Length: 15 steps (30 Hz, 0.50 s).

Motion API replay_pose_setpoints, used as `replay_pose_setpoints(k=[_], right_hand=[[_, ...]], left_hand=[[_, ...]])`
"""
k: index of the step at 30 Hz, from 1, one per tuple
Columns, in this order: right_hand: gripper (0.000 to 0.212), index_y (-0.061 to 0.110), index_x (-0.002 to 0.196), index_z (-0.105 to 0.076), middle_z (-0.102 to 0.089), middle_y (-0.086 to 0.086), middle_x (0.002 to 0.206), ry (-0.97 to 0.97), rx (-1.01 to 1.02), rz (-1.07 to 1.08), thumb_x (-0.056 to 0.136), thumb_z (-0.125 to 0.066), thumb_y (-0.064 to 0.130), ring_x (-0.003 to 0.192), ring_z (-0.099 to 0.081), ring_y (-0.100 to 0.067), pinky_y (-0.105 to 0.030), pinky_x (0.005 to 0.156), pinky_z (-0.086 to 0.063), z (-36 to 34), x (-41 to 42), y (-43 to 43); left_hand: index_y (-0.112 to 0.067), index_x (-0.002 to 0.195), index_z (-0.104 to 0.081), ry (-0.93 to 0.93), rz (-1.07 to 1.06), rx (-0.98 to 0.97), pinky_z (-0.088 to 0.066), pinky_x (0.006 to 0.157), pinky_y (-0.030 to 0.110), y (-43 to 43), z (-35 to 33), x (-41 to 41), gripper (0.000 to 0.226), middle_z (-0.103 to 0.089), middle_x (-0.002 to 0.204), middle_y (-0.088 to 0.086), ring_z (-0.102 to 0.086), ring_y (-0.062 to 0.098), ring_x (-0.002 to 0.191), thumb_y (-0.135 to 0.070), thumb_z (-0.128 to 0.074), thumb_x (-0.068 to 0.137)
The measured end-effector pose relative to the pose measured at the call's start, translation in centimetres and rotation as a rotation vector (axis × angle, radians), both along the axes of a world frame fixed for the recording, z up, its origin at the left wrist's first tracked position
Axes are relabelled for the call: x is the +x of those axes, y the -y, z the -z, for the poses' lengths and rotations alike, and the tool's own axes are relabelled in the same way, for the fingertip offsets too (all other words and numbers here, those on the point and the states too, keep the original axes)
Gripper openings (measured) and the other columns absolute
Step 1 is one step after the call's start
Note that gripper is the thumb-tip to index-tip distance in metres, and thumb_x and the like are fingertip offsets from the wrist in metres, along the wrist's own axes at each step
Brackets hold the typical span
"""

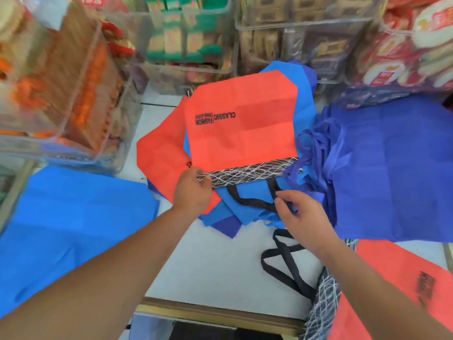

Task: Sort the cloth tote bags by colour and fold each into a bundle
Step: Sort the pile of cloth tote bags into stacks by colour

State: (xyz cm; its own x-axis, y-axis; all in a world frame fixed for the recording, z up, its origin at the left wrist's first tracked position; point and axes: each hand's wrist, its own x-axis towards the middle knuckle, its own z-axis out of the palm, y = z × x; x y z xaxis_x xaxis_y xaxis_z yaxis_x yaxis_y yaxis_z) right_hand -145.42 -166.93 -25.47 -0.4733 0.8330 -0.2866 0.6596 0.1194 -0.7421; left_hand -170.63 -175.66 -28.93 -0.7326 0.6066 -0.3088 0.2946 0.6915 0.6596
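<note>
Sorting step: the left hand [192, 190] pinches in a closed grip the netted rim of the orange-red cloth tote bag [242, 123], which lies on top of the mixed pile in the middle of the desk [220, 261]. The right hand [301, 217] hovers at the black strap [245, 201] (its grip I cannot tell). The next move, I judge, is to lift this bag over to the other orange-red bag [392, 278].

Both your bare forearms reach forward. Your left hand [192, 190] pinches the orange-red cloth tote bag [242, 123] edge; right hand [302, 217] fingers curled, grip unclear.
</note>
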Motion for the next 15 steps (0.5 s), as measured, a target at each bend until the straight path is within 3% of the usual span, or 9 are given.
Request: replay_pose_setpoints(k=[2, 4, 8, 11, 13, 15], right_hand=[[0.015, 0.017, 0.101, -0.071, -0.072, -0.006, 0.091, -0.034, -0.101, 0.025, 0.099, -0.061, 0.028, 0.089, -0.069, -0.025, -0.048, 0.087, -0.057, -0.3, -1.8, 1.1], [0.015, 0.025, 0.107, -0.073, -0.075, 0.01, 0.097, -0.029, -0.171, 0.056, 0.099, -0.061, 0.028, 0.094, -0.07, -0.007, -0.039, 0.091, -0.057, -0.4, -2.8, 2.2], [0.013, 0.03, 0.106, -0.072, -0.074, 0.017, 0.1, 0.017, -0.232, 0.133, 0.099, -0.061, 0.029, 0.095, -0.067, 0.006, -0.029, 0.087, -0.057, -0.5, -3.0, 4.3], [0.013, 0.028, 0.107, -0.072, -0.074, 0.017, 0.097, 0.026, -0.221, 0.186, 0.099, -0.062, 0.028, 0.091, -0.067, 0.007, -0.026, 0.088, -0.056, -0.6, -2.7, 5.5], [0.022, 0.027, 0.119, -0.068, -0.073, 0.017, 0.102, 0.033, -0.219, 0.223, 0.099, -0.062, 0.031, 0.09, -0.066, 0.007, -0.028, 0.09, -0.055, -0.7, -3.0, 6.3], [0.038, 0.035, 0.135, -0.058, -0.069, 0.017, 0.111, 0.013, -0.21, 0.277, 0.097, -0.062, 0.039, 0.092, -0.065, 0.007, -0.026, 0.087, -0.053, -1.2, -3.8, 7.2]], left_hand=[[-0.006, 0.127, -0.059, 0.072, -0.042, -0.041, -0.044, 0.095, 0.033, -0.7, 0.8, -2.5, 0.039, -0.065, 0.125, 0.013, -0.06, 0.029, 0.117, -0.026, -0.066, 0.094], [-0.007, 0.123, -0.057, 0.187, -0.106, -0.061, -0.047, 0.092, 0.034, -1.1, 1.5, -3.6, 0.042, -0.067, 0.12, 0.011, -0.063, 0.028, 0.112, -0.031, -0.071, 0.091], [-0.011, 0.099, -0.064, 0.296, -0.219, 0.012, -0.047, 0.073, 0.029, -2.1, 2.7, -3.6, 0.026, -0.069, 0.093, 0.003, -0.066, 0.023, 0.086, -0.029, -0.077, 0.085], [-0.009, 0.086, -0.065, 0.337, -0.252, 0.059, -0.056, 0.057, 0.038, -2.5, 2.9, -3.3, 0.019, -0.072, 0.076, 0.012, -0.071, 0.029, 0.066, -0.027, -0.064, 0.088], [-0.012, 0.082, -0.059, 0.364, -0.301, 0.092, -0.056, 0.052, 0.038, -1.7, 2.2, -2.8, 0.014, -0.071, 0.074, 0.017, -0.069, 0.029, 0.059, -0.023, -0.057, 0.091], [-0.013, 0.082, -0.057, 0.38, -0.384, 0.131, -0.057, 0.057, 0.045, 0.3, 0.6, -1.9, 0.016, -0.071, 0.076, 0.019, -0.068, 0.03, 0.06, -0.025, -0.056, 0.092]])
